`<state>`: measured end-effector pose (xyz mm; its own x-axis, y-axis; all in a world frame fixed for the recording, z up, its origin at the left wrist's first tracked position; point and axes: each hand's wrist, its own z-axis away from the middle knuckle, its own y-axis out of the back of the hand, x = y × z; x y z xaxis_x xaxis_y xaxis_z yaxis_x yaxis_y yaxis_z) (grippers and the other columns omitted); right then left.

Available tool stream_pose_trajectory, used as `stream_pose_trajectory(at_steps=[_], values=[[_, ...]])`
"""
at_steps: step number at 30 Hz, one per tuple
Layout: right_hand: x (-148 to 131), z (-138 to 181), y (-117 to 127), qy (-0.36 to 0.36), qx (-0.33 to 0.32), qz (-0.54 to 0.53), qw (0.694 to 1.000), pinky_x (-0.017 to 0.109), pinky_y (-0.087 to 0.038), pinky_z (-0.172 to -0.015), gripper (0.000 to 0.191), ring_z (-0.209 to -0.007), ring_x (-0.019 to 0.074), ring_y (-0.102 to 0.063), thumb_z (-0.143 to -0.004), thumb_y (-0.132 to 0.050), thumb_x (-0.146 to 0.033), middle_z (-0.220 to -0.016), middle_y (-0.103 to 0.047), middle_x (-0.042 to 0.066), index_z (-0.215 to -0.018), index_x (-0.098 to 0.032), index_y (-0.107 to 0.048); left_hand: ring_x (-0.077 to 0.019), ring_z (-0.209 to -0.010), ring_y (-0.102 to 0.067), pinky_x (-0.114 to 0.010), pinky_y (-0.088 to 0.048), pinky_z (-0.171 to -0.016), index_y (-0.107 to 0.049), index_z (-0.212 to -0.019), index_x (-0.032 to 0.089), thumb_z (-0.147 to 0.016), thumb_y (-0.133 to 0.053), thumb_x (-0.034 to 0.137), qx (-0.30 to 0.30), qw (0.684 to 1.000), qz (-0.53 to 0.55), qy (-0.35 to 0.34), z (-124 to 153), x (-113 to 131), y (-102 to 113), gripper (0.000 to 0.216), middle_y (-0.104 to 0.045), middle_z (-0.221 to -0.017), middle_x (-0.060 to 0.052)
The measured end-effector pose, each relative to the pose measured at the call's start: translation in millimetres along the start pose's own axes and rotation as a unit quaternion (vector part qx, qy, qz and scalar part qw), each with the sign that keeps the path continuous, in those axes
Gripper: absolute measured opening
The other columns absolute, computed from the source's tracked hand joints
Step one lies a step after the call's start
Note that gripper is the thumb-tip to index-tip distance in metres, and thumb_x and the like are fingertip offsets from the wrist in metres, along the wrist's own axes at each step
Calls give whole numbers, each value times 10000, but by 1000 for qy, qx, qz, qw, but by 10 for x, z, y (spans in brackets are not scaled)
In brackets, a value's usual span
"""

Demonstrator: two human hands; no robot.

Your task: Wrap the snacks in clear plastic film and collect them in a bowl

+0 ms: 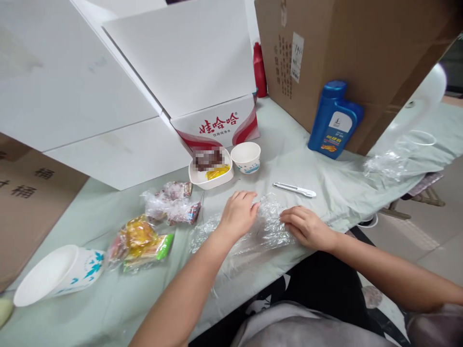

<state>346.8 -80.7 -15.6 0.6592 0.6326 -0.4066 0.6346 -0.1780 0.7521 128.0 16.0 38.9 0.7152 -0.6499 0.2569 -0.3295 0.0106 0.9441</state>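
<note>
Wrinkled pale-green cloth (343,197) spreads beyond both hands, its near edge just below the right wrist. Crumpled, glossy clear film (265,226) lies between the left hand (238,212), loosely curled with thumb apart, and bent right hand (306,225), grip unclear. Slim cutter (294,189) just ahead.

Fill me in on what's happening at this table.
A person has both hands at a crumpled sheet of clear film on the table: the right hand touches its edge, while the left hand is over it, contact unclear. A cutter lies just beyond, not held. Behind, a bowl stands beside a tray with a yellow packet in it. Wrapped snacks lie to the person's left.
</note>
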Motion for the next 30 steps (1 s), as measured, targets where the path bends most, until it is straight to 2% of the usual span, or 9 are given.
stream_pose_trajectory(at_steps=[3,6,12,14,17,19,24,28,30], values=[[41,-5,-16,-67,19,46,996,424,-507,-854,247,-1015,253,-611,-944,-476,-197,-1081,-656,142,-1178,-151,-537,-271,-980,-597,-416,-470,-896,-673,-1023,163,-817,-662,197,-5,998,57,35,-336,19,-319,208,-672,-978,-95],[64,5,-11,-83,-14,93,992,458,-481,-890,269,-1076,284,-591,-940,-494,-216,-1096,-666,140,-1197,-153,-541,-221,-883,-605,-359,-489,-847,-672,-806,191,-799,-643,135,-5,995,95,16,-361,-32,-463,63,-649,-817,-41],[88,32,-41,-96,-1,103,990,437,-461,-910,255,-1096,267,-573,-952,-450,-173,-1073,-683,131,-1167,-128,-581,-170,-870,-594,-319,-484,-829,-593,-872,178,-908,-507,209,101,967,228,-45,42,-24,-198,98,-645,-872,-50],[102,27,-46,-100,-4,98,990,426,-455,-907,247,-1090,257,-572,-964,-447,-186,-1074,-690,115,-1148,-146,-606,-141,-723,-589,-278,-486,-696,-584,-885,178,-922,-519,276,49,942,329,-52,147,53,-45,123,-637,-779,-26],[124,15,-32,-90,-21,102,991,426,-438,-914,228,-1100,259,-562,-968,-497,-280,-1117,-686,94,-1109,-182,-647,-111,-591,-563,-227,-447,-548,-576,-913,172,-916,-527,307,-156,884,441,-23,163,194,98,144,-640,-705,-5],[133,9,-12,-80,-40,110,990,443,-429,-925,277,-1117,277,-549,-930,-574,-375,-1161,-670,97,-1114,-186,-657,-109,-599,-564,-220,-445,-551,-581,-889,173,-893,-530,266,-223,868,443,-15,78,264,81,107,-639,-703,3],[109,37,46,-55,-95,129,986,503,-409,-969,670,-1191,342,-491,-772,-689,-593,-1254,-605,162,-1260,-145,-597,-124,-705,-592,-233,-461,-653,-613,-868,195,-863,-536,194,-136,962,236,-15,-218,313,-248,77,-664,-791,18],[92,149,84,-41,-100,137,985,543,-368,-1025,902,-1262,383,-429,-700,-673,-707,-1321,-551,211,-1343,-93,-523,-157,-774,-617,-268,-472,-728,-619,-841,198,-839,-587,168,-103,982,161,-5,-272,322,-475,44,-673,-829,1],[98,217,127,-57,-86,137,985,549,-368,-1031,852,-1276,383,-421,-745,-670,-651,-1346,-533,212,-1362,-91,-496,-164,-773,-618,-279,-474,-740,-618,-866,200,-843,-597,172,-82,987,138,1,-235,336,-538,41,-671,-845,-8]])
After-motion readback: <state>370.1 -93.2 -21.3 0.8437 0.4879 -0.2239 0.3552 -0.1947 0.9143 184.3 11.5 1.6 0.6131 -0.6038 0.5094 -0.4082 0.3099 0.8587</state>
